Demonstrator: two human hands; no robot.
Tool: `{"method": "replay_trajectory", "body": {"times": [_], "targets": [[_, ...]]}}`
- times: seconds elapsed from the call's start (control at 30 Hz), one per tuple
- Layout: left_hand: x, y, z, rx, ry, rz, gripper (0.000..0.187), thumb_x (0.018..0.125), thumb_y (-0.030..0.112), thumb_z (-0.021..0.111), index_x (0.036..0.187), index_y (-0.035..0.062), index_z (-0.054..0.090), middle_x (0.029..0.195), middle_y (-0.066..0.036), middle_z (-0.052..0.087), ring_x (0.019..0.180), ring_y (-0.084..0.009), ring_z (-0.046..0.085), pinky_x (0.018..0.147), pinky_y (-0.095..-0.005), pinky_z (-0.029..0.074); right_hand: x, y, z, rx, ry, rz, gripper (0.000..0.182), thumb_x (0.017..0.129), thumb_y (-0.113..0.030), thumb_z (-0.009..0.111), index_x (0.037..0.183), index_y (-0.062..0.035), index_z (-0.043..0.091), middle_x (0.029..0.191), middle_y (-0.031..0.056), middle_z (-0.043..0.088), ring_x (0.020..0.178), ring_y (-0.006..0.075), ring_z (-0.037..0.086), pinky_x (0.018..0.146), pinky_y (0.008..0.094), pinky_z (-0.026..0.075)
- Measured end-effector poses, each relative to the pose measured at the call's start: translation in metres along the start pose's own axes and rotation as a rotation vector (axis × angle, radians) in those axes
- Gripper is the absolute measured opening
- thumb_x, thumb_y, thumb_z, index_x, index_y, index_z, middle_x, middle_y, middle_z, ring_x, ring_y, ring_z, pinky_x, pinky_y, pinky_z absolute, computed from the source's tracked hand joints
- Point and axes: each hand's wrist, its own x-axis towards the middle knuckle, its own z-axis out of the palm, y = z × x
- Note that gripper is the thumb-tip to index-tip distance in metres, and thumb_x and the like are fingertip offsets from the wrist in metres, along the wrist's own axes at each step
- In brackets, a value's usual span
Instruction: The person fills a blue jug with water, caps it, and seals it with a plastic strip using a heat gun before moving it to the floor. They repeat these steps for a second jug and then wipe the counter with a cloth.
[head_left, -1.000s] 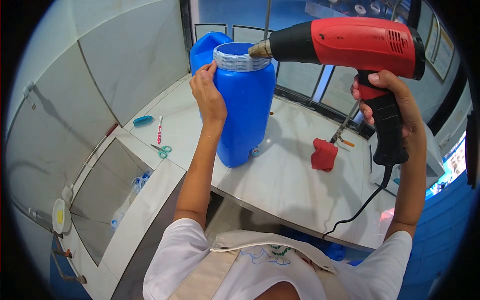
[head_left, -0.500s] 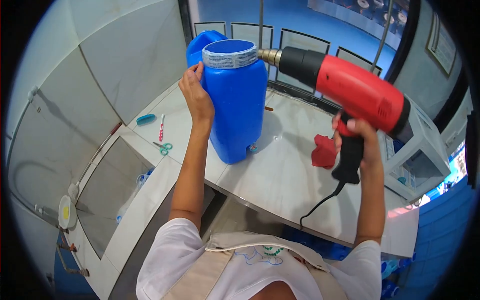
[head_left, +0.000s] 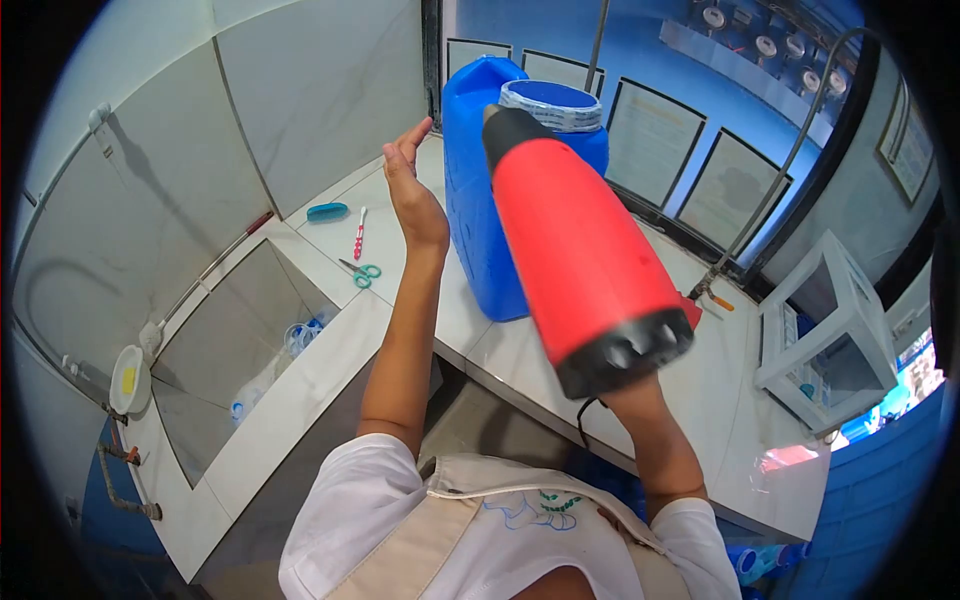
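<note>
A tall blue jug (head_left: 472, 215) stands upright on the white tiled counter, with a printed clear band (head_left: 560, 118) around its capped neck. My left hand (head_left: 415, 195) is raised just left of the jug, apart from it, fingers stretched out and holding nothing. In my right hand (head_left: 634, 394) is a red and black heat gun (head_left: 585, 240). Its body hides my fingers and the handle, and its black front end points toward the jug's neck. Part of the jug is hidden behind the gun.
Green-handled scissors (head_left: 366, 275), a red and white toothbrush (head_left: 360, 235) and a teal brush (head_left: 327, 212) lie left of the jug. A sink basin (head_left: 225, 335) is set into the counter at left. A white framed cabinet (head_left: 765, 350) stands at right. Framed sheets line the window behind.
My left hand has let go of the jug's neck and opened out beside it. The heat gun has swung from the jug's right side to its front, nearer me. My view has shifted.
</note>
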Motion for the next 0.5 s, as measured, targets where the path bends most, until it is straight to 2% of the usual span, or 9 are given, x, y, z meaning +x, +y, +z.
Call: {"method": "replay_trajectory", "body": {"times": [0.03, 0.07, 0.13, 0.17, 0.23, 0.3, 0.37, 0.43, 0.5], "targets": [[0.001, 0.0, -0.003, -0.001, -0.003, 0.001, 0.064, 0.097, 0.04, 0.011, 0.115, -0.0025, 0.054, 0.117, -0.016, 0.051, 0.119, -0.0257, 0.04, 0.105, -0.036, 0.022, 0.026, -0.014, -0.004, 0.39, -0.042, 0.36, 0.057, 0.062, -0.01, 0.075, 0.114, -0.0044, 0.053, 0.11, 0.0117, 0.057, 0.096, 0.0254, 0.059, 0.086, 0.0322, 0.045], [0.002, 0.001, -0.005, -0.021, -0.009, -0.026, 0.064, 0.097, 0.041, 0.011, 0.116, -0.0036, 0.053, 0.12, -0.017, 0.05, 0.12, -0.0257, 0.039, 0.106, -0.0363, 0.021, 0.039, -0.014, -0.008, 0.389, -0.039, 0.362, 0.057, 0.062, -0.01, 0.075, 0.114, -0.0044, 0.053, 0.11, 0.0117, 0.057, 0.096, 0.0254, 0.059, 0.086, 0.0322, 0.045], [0.006, -0.002, -0.006, -0.043, -0.022, -0.056, 0.065, 0.096, 0.042, 0.011, 0.118, -0.0047, 0.052, 0.122, -0.017, 0.049, 0.121, -0.0257, 0.038, 0.106, -0.0366, 0.02, 0.054, -0.004, -0.025, -0.088, -0.013, -0.047, 0.049, 0.066, -0.014, 0.073, 0.109, -0.0018, 0.055, 0.101, 0.0117, 0.061, 0.091, 0.0229, 0.061, 0.081, 0.0323, 0.046], [0.009, -0.007, -0.006, -0.04, -0.007, -0.08, 0.065, 0.096, 0.044, 0.011, 0.12, -0.0013, 0.051, 0.123, -0.015, 0.05, 0.122, -0.0249, 0.038, 0.105, -0.0394, 0.02, 0.065, -0.005, -0.029, -0.328, -0.004, -0.253, 0.045, 0.068, -0.016, 0.072, 0.107, -0.0005, 0.056, 0.097, 0.0117, 0.063, 0.088, 0.0217, 0.062, 0.079, 0.0323, 0.047], [0.009, -0.011, -0.006, -0.048, 0.022, -0.103, 0.065, 0.095, 0.045, 0.01, 0.122, 0.002, 0.05, 0.124, -0.013, 0.05, 0.122, -0.0241, 0.038, 0.104, -0.0421, 0.021, 0.12, -0.054, -0.061, -0.198, -0.309, 0.696, 0.038, 0.072, -0.026, 0.068, 0.098, 0.0004, 0.06, 0.084, 0.0097, 0.064, 0.071, 0.0196, 0.063, 0.068, 0.0304, 0.05], [0.013, -0.011, -0.001, -0.087, 0.059, -0.122, 0.065, 0.095, 0.046, 0.011, 0.126, 0.0015, 0.046, 0.127, -0.014, 0.047, 0.124, -0.0234, 0.036, 0.104, -0.0416, 0.021, 0.164, -0.035, -0.086, -0.159, -0.378, 0.622, 0.037, 0.074, -0.034, 0.064, 0.09, -0.0002, 0.061, 0.071, 0.0061, 0.062, 0.058, 0.0163, 0.061, 0.056, 0.0271, 0.05], [0.014, -0.014, 0.004, -0.102, 0.063, -0.121, 0.066, 0.095, 0.047, 0.011, 0.128, 0.0001, 0.044, 0.13, -0.014, 0.045, 0.126, -0.0238, 0.033, 0.105, -0.0408, 0.019, 0.197, -0.039, -0.1, 0.002, -0.369, 0.567, 0.034, 0.074, -0.032, 0.063, 0.087, -0.0014, 0.06, 0.069, 0.0053, 0.061, 0.056, 0.0136, 0.06, 0.05, 0.0232, 0.049], [0.015, -0.02, 0.012, -0.151, -0.013, -0.133, 0.068, 0.095, 0.048, 0.01, 0.128, -0.0017, 0.043, 0.132, -0.016, 0.043, 0.128, -0.0244, 0.032, 0.106, -0.0394, 0.017, 0.22, -0.049, -0.104, -0.076, -0.4, 0.541, 0.032, 0.074, -0.031, 0.063, 0.086, -0.0018, 0.059, 0.068, 0.0057, 0.06, 0.054, 0.0121, 0.059, 0.049, 0.0211, 0.049], [0.011, -0.011, 0.026, -0.153, -0.086, -0.164, 0.072, 0.095, 0.051, 0.01, 0.13, -0.0035, 0.04, 0.136, -0.018, 0.038, 0.131, -0.0246, 0.028, 0.109, -0.0375, 0.013, 0.236, -0.025, -0.106, -0.059, -0.404, 0.498, 0.032, 0.074, -0.03, 0.063, 0.087, -0.0015, 0.059, 0.069, 0.0072, 0.06, 0.052, 0.0111, 0.059, 0.049, 0.0205, 0.05]]}}
